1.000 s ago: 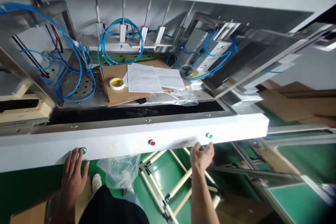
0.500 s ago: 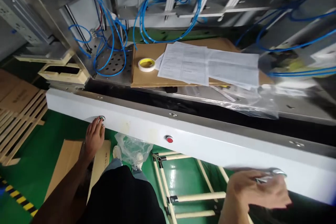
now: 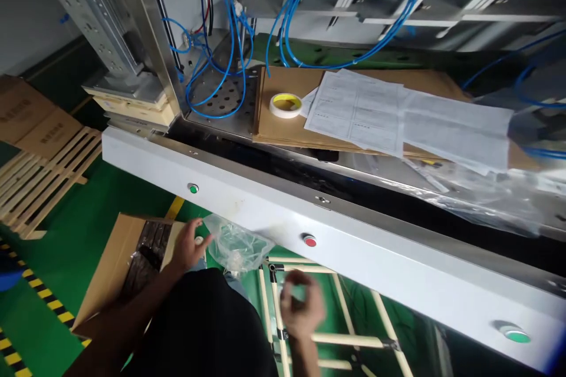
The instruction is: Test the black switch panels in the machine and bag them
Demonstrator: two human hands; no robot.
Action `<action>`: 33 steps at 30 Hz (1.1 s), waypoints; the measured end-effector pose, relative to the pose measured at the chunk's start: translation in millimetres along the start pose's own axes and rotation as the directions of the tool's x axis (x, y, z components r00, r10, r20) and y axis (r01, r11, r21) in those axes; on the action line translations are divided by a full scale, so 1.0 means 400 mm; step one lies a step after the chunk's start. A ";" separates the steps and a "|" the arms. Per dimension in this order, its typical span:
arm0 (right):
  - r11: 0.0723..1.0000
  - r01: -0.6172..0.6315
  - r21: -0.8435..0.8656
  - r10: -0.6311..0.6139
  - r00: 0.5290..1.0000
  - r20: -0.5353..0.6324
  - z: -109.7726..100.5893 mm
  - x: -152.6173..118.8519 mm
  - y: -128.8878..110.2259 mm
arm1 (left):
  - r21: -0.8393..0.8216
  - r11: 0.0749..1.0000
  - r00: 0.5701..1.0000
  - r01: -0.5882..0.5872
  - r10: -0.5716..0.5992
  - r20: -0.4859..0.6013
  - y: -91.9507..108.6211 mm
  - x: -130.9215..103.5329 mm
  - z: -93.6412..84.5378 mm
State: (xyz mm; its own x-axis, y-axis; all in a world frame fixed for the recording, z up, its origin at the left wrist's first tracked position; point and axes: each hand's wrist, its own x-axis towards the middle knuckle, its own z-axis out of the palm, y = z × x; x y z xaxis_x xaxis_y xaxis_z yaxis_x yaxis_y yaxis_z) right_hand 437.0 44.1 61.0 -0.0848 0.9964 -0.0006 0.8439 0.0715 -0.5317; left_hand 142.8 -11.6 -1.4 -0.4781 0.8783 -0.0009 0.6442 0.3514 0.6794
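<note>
Papers, tape on cardboard; bag near left hand.

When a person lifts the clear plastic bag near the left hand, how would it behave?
The plastic bag is probably light, because its film looks thin and see-through. It would likely be floppy, since its wrinkled surface shows no firm shape.

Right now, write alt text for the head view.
A person's left hand is beside a clear plastic bag, the blurred right hand over a pipe frame, both near a white panel with red and green buttons. Behind it, papers and a tape roll lie on cardboard.
</note>
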 end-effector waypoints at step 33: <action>0.775 -0.552 0.306 0.265 0.724 0.637 0.200 0.008 -0.061 | 0.147 0.946 0.799 0.287 -0.322 0.508 0.101 -0.004 -0.036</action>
State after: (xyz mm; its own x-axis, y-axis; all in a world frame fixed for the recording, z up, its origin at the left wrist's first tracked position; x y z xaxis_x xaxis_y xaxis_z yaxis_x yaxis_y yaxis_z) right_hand 373.5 41.9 6.2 -0.1754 0.7113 -0.6806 0.5393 -0.5090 -0.6709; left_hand 161.2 -3.4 36.5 -0.2858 0.7533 -0.5923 0.5602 0.6328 0.5346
